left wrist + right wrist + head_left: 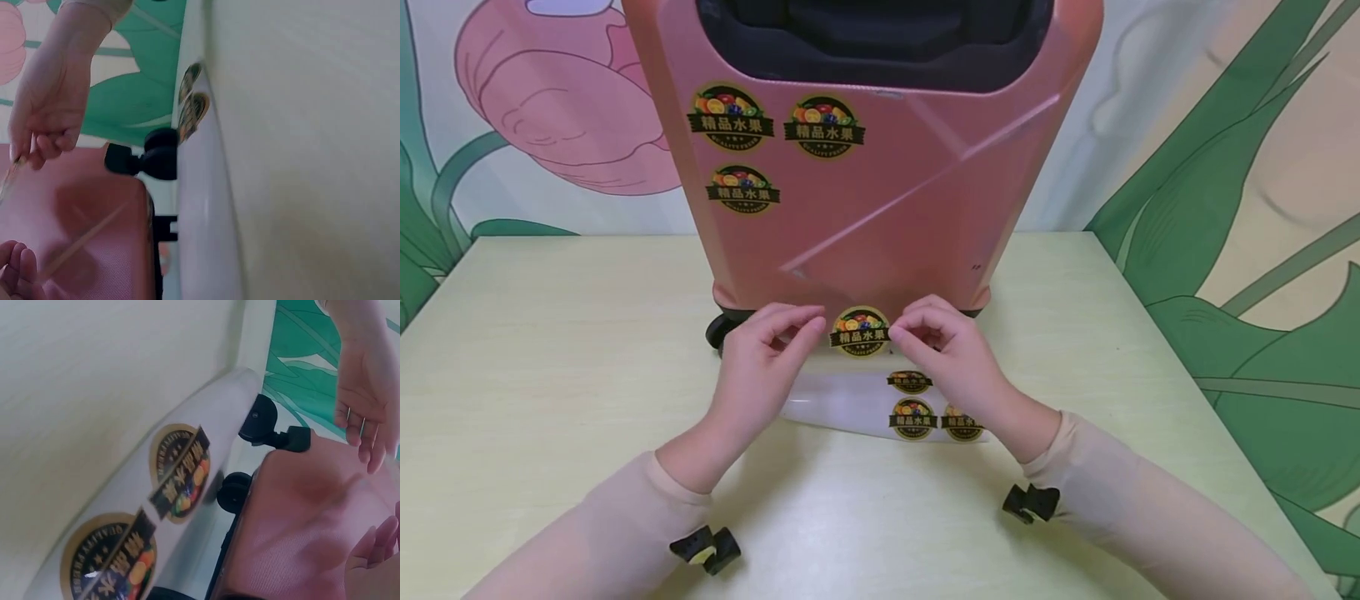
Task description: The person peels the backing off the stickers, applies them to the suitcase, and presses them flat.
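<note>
A round fruit sticker, black and gold with a banner of characters, is held up in front of the lower part of a pink suitcase. My right hand pinches its right edge between thumb and forefinger; the left wrist view shows the sticker edge-on at those fingertips. Just left of it is my left hand, thumb and forefinger close together and a small gap from the sticker. In the right wrist view, the left hand has loosely bent fingers with nothing in them.
Three matching stickers, one of them upper left, are on the suitcase front. A white backing sheet with several stickers lies on the table below my hands, its edge curling up. Black wheels support the suitcase. Behind is a painted wall.
</note>
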`<move>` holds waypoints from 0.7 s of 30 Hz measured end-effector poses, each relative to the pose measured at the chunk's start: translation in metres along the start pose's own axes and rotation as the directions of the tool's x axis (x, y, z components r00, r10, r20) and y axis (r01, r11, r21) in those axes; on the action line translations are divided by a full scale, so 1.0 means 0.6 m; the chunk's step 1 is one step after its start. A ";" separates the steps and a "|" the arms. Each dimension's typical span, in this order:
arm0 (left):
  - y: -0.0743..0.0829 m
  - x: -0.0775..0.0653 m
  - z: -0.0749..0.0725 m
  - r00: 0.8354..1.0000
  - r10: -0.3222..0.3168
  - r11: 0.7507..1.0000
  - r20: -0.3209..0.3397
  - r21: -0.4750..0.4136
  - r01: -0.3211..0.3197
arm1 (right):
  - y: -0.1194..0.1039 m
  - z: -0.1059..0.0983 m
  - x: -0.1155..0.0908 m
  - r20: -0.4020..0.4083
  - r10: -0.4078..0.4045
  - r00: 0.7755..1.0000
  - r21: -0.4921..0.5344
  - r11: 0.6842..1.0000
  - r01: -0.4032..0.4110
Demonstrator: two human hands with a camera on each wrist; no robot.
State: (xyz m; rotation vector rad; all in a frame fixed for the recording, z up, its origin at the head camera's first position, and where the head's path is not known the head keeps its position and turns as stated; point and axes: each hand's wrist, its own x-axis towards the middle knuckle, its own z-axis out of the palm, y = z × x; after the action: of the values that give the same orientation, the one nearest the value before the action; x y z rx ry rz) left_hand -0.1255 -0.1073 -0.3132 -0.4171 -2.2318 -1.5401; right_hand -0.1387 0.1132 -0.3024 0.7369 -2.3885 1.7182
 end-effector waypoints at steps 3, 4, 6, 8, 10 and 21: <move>0.008 0.012 -0.018 0.992 0.108 0.993 -0.063 0.054 -0.105 | -0.004 -0.005 0.006 -0.022 -0.009 1.000 0.021 1.000 0.010; 0.012 0.018 -0.024 0.985 0.153 0.986 -0.084 0.078 -0.146 | -0.005 -0.007 0.008 -0.027 -0.005 1.000 0.028 1.000 0.006; 0.020 0.032 -0.036 0.957 0.263 0.958 -0.121 0.148 -0.245 | -0.007 -0.009 0.013 -0.031 0.002 1.000 0.035 0.999 -0.001; 0.030 0.047 -0.047 0.910 0.380 0.912 -0.164 0.228 -0.340 | -0.011 -0.010 0.019 -0.030 0.002 1.000 0.033 0.999 -0.001; 0.040 0.066 -0.056 0.846 0.495 0.848 -0.198 0.321 -0.421 | -0.015 -0.009 0.024 -0.027 -0.004 1.000 0.030 1.000 0.005; 0.090 0.184 -0.104 0.660 0.723 0.630 -0.205 0.587 -0.509 | -0.036 0.001 0.045 -0.037 -0.054 0.998 0.056 0.997 0.056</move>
State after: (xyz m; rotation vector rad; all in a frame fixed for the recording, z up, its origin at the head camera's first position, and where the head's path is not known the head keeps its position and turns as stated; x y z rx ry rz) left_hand -0.1886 -0.1444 -0.1965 -0.5681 -1.7331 -0.5792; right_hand -0.1528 0.0989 -0.2742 0.7665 -2.2825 1.7696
